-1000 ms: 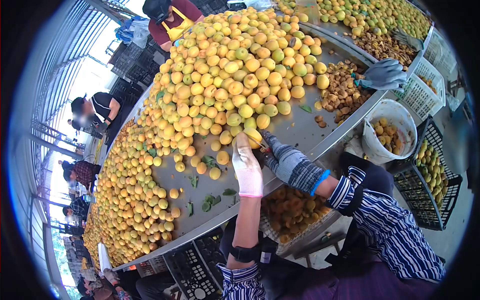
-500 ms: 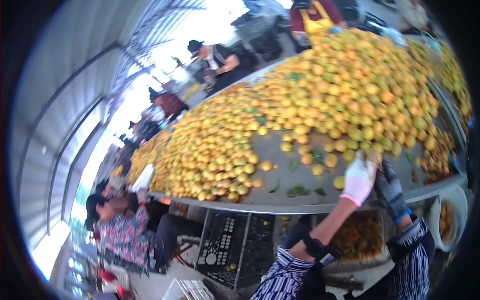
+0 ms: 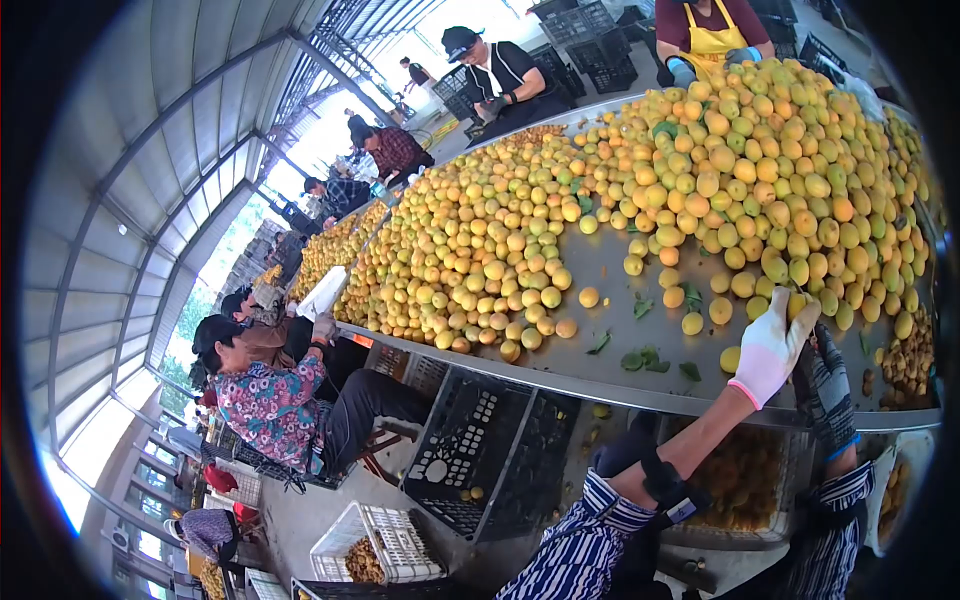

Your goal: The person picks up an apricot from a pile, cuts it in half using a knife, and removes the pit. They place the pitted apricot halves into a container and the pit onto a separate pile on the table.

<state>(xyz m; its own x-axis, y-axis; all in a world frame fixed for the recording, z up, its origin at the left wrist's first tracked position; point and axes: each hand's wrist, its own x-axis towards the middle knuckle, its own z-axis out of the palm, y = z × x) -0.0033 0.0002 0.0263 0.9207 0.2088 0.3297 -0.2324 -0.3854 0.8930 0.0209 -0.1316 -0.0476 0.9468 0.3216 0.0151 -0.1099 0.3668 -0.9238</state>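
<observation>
A large heap of yellow-orange apricots (image 3: 740, 170) covers the metal table (image 3: 620, 280). My left hand (image 3: 772, 345), in a white glove with a pink cuff, is at the near edge of the heap with thumb and fingers closed around an apricot (image 3: 797, 304). Close beside it on the right is my right hand (image 3: 828, 385), in a dark grey glove with a blue cuff. Its fingers are partly hidden behind the left hand, so whether they grip anything cannot be made out. A loose apricot (image 3: 730, 359) lies just left of my left wrist.
Brown apricot pits (image 3: 908, 362) lie at the table's right end. Below the edge stand a crate of brownish pieces (image 3: 740, 480), a white bucket (image 3: 912, 470) and black crates (image 3: 470, 440). Green leaves (image 3: 645, 358) dot the tabletop. Several people work around the table, one in a flowered shirt (image 3: 265, 410).
The view has shifted and sharpened, so the scene sits farther right and lower. My left hand's fingers now show around an apricot; both hands stay close together at the heap's edge.
</observation>
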